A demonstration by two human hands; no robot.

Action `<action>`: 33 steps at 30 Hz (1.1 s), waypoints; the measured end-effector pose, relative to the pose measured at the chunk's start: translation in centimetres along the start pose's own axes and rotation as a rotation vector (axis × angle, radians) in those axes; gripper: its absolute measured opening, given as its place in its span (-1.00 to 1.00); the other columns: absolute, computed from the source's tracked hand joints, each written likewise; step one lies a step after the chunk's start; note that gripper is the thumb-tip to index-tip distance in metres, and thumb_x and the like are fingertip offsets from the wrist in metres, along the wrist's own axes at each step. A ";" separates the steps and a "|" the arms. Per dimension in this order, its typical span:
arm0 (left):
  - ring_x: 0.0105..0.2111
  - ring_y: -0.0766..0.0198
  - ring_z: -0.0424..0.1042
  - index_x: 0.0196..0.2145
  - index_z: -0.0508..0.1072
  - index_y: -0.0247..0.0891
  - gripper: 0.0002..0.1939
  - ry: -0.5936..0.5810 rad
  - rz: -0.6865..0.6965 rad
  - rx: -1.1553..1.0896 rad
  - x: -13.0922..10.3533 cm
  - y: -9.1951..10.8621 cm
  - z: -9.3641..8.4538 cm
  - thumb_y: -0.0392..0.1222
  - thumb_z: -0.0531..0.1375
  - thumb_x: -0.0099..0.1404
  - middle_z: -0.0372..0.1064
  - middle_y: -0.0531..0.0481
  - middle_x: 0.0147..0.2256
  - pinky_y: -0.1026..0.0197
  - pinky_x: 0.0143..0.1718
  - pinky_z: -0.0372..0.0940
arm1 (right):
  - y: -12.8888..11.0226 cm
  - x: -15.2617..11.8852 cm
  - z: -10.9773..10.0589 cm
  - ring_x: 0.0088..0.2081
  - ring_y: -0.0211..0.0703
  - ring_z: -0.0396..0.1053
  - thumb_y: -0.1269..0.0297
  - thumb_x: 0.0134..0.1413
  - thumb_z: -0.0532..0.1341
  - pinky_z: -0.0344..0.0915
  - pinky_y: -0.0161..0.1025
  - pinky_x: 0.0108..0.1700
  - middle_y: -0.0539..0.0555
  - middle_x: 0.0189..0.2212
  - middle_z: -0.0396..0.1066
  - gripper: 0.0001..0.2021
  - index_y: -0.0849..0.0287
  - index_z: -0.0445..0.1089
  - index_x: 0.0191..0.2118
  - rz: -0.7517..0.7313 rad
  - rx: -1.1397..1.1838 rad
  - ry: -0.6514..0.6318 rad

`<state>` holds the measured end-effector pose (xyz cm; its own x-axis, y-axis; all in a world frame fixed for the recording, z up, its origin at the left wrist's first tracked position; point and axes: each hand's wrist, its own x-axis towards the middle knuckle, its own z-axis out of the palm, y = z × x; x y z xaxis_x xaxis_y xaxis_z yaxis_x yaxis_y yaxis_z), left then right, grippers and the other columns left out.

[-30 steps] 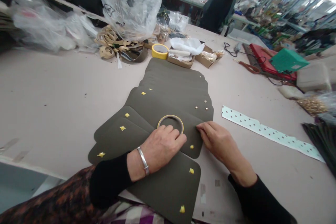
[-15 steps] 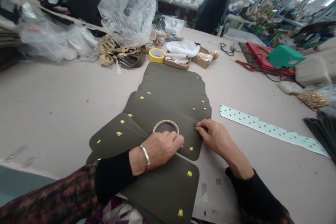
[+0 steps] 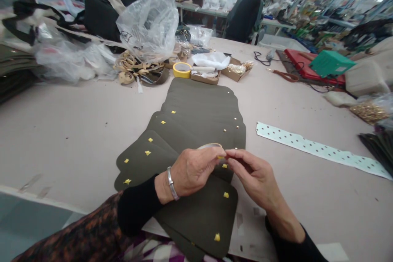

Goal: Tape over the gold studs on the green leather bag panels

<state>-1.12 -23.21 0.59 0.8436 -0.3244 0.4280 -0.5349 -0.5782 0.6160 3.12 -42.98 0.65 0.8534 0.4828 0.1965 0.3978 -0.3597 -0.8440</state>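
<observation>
Dark olive panels [image 3: 196,102] overlap in a fanned stack on the table, dotted with small yellow tape pieces [image 3: 217,237] and small metal studs along the right side. Above them, my left hand [image 3: 195,170] is closed on a thin yellow tape roll [image 3: 211,145], which it partly covers. My right hand [image 3: 254,174] meets the left at the roll's right end, thumb and forefinger pinched together. What lies between those fingertips is too small to make out.
Beyond the panels are a thicker yellow tape roll [image 3: 182,70], small boxes [image 3: 205,77], straps and plastic bags [image 3: 150,24]. A dotted pale strip [image 3: 307,145] lies at right, a green box [image 3: 332,64] behind it. A person [image 3: 245,14] sits farther back.
My left hand has lifted the tape roll and moved right. My right hand has come off the panel's edge to meet it. The view has shifted slightly.
</observation>
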 end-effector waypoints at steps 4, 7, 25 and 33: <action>0.02 0.31 0.39 0.23 0.05 -0.21 -0.55 0.000 -0.020 0.077 -0.6 0.5 -0.2 -0.28 -0.02 0.41 0.33 -0.06 0.09 0.25 0.02 0.33 | -0.8 -0.1 0.6 -0.28 -0.21 0.44 0.35 0.16 0.16 0.38 -0.27 -0.24 0.07 -0.27 0.50 -0.82 0.13 0.44 -0.14 -0.093 -0.056 -0.030; -0.14 0.27 0.49 0.23 0.02 -0.25 -0.54 -0.007 -0.033 0.183 -0.9 0.5 0.1 -0.26 -0.03 0.41 0.41 -0.10 0.00 0.21 -0.14 0.42 | -1.2 -0.2 0.9 -0.29 -0.21 0.43 0.38 0.13 0.17 0.37 -0.26 -0.24 0.07 -0.29 0.48 -0.84 0.14 0.43 -0.17 -0.163 -0.118 -0.002; -0.49 0.32 0.35 -0.35 0.33 -0.26 -0.76 -0.007 0.052 0.383 -0.7 1.3 -0.1 -0.31 -0.08 0.40 0.33 0.05 -0.49 0.28 -0.46 0.24 | -2.6 -0.6 2.0 -0.57 -0.27 0.38 0.38 0.01 0.19 0.31 -0.34 -0.51 -0.01 -0.59 0.46 -0.91 0.14 0.43 -0.45 -0.043 -0.149 0.169; -0.40 0.28 0.31 -0.31 0.34 -0.25 -0.80 -0.024 0.049 0.514 0.0 0.2 0.6 -0.28 -0.04 0.42 0.34 0.02 -0.41 0.22 -0.36 0.23 | 1.4 2.1 -0.3 -0.57 -0.24 0.39 0.03 -0.18 0.36 0.42 -0.25 -0.48 0.04 -0.59 0.44 -0.66 0.25 0.46 -0.43 0.521 0.309 0.049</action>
<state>-1.21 -23.79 0.38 0.8221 -0.3737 0.4294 -0.4864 -0.8531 0.1887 5.58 -42.71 0.05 0.9270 0.2652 -0.2652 -0.1869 -0.2865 -0.9397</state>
